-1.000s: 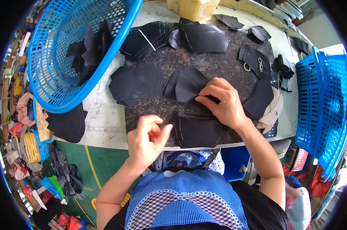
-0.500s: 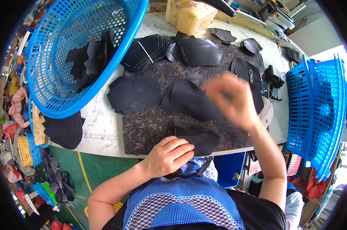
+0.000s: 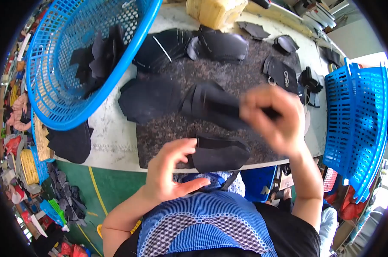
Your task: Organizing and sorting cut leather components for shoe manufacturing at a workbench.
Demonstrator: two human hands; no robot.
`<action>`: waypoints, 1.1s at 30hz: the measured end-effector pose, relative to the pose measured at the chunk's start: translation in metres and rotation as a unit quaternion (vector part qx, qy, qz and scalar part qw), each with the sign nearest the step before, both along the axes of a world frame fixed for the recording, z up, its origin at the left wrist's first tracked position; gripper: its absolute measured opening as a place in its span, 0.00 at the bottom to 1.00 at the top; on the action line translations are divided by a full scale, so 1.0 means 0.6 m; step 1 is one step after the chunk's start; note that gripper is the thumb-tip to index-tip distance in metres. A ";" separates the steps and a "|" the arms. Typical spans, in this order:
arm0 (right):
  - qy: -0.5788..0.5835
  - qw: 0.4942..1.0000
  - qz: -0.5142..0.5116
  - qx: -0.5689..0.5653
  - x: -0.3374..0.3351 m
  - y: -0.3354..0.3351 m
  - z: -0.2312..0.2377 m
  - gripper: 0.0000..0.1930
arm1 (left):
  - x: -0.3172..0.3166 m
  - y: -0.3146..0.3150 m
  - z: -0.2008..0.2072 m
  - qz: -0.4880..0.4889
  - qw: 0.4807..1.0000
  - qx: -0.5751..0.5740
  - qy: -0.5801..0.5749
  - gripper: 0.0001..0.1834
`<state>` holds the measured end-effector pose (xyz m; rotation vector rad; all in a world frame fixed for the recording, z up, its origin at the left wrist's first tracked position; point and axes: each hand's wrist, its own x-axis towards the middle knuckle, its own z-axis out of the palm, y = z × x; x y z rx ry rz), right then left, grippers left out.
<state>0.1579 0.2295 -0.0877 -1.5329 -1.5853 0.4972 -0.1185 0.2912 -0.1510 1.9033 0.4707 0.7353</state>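
My left hand [image 3: 168, 169] hovers at the table's near edge with thumb and fingers apart, holding nothing. Just right of its fingertips, black shoe-upper-like cut pieces [image 3: 221, 157] lie overlapped. My right hand [image 3: 277, 118] is raised over the right part of the dark board, blurred, its fingers curled together; what they hold, if anything, I cannot make out. Beside its fingertips is a fanned pile of black curved pieces [image 3: 206, 103], partly smeared. Left of that pile lies a stack of wide black pieces [image 3: 151, 99].
More black pieces [image 3: 224, 46] lie along the mottled board's [image 3: 168, 137] far side. A blue basket [image 3: 52, 122] holding dark pieces leans over the table's left. Stacked blue baskets [image 3: 352, 124] stand at right. A yellowish block [image 3: 215, 13] sits at the back.
My left hand has lifted off the near black pieces and its fingers have spread. My right hand has shifted slightly right and nearer me, still curled. The view has shifted slightly.
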 end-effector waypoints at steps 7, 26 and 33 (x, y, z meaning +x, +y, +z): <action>0.317 0.822 0.066 -0.468 -0.050 -0.173 -0.031 0.13 | -0.029 -0.028 0.014 -0.124 0.920 -0.324 0.183 0.13; 0.612 0.755 -0.073 -0.224 -0.029 -0.230 -0.114 0.14 | -0.013 -0.040 -0.055 -0.024 0.958 0.227 0.173 0.13; 0.679 0.723 -0.076 -0.102 0.005 -0.331 -0.148 0.25 | -0.035 -0.085 -0.108 -0.169 0.934 0.289 0.122 0.12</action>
